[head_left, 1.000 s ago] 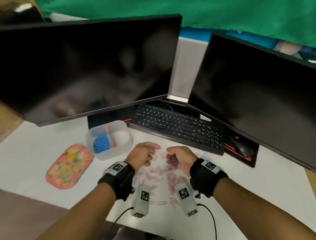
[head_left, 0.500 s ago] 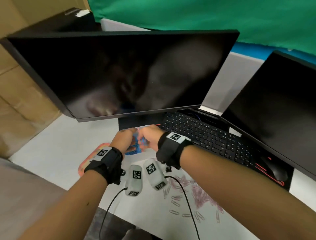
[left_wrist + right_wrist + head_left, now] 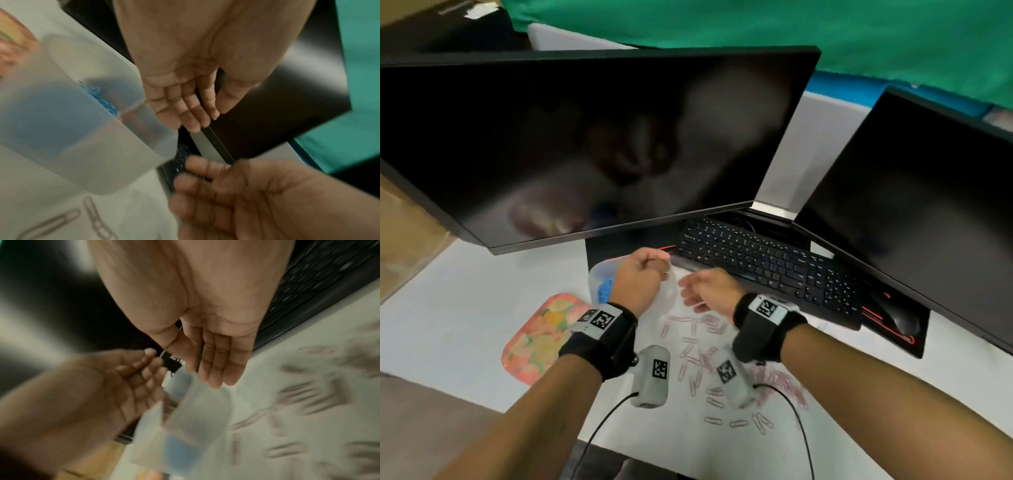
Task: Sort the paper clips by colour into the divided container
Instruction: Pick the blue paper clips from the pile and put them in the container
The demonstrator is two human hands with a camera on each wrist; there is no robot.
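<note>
Both hands' fingers [image 3: 191, 112] are seen relaxed, grasping nothing. Small pink wire paper clips [image 3: 702, 346] lie scattered on the tabletop below the right fingers [image 3: 690, 294]; judged light, springy, slippery, best pinched edgewise.

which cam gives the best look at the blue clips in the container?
Left wrist: the blue clips show over the container rim, near and fairly sharp. Head view shows only a sliver beside the left hand. Right wrist shows a blurred blue patch.
</note>
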